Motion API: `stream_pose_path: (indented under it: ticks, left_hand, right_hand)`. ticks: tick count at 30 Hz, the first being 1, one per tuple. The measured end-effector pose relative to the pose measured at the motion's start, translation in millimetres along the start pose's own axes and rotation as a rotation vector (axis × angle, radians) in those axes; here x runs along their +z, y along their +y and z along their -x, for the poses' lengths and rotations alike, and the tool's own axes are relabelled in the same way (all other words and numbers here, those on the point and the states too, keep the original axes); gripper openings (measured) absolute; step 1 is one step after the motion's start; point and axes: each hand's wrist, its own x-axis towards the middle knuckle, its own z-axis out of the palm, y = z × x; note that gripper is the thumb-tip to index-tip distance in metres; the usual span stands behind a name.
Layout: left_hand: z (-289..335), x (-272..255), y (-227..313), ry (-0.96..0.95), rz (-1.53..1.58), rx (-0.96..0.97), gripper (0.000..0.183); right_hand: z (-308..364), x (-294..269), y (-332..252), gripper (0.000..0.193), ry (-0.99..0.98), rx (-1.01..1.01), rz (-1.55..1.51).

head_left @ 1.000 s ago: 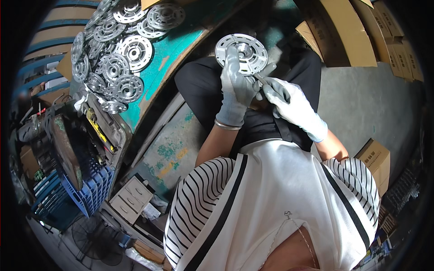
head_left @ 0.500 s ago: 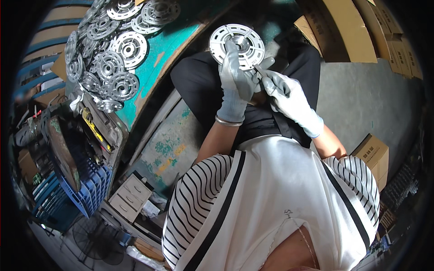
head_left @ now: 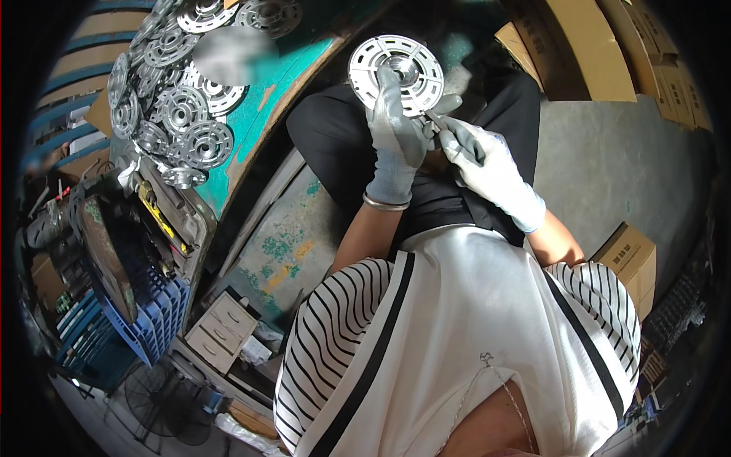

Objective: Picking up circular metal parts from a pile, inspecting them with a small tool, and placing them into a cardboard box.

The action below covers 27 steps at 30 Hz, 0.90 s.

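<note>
My left hand [head_left: 395, 126], in a pale grey-coated work glove, grips a round silver metal disc [head_left: 422, 58] by its near side, thumb across the face. The disc has a slotted outer ring and a raised hub with a centre hole. It is held above my lap, tilted toward me. My right hand [head_left: 481, 156], gloved the same way, is closed on a thin, dark metal tool [head_left: 435, 118]. Its tip meets the disc's lower right rim or lies just beside it; I cannot tell which. Most of the tool is hidden by my fingers.
Similar metal discs [head_left: 207, 143] lie heaped on a green worktable [head_left: 255, 126] at the upper left; one spot there is blurred. Cardboard boxes [head_left: 582, 53] stand at upper right, another box [head_left: 628, 255] by my right elbow. A blue plastic basket [head_left: 156, 324] and small drawers [head_left: 221, 327] are at left.
The disc has shifted slightly up and left in my left hand, its face turned a little. My right hand and the tool stay close to its rim.
</note>
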Motion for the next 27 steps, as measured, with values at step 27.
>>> stream_pose_path:
  ticks: [27]
  left_hand:
    - [-8.1,-56.9,-27.1,0.047,-0.447,0.371,0.033]
  right_hand:
    - [-1.6,-2.3,12.5,0.030,0.164,-0.348,0.042]
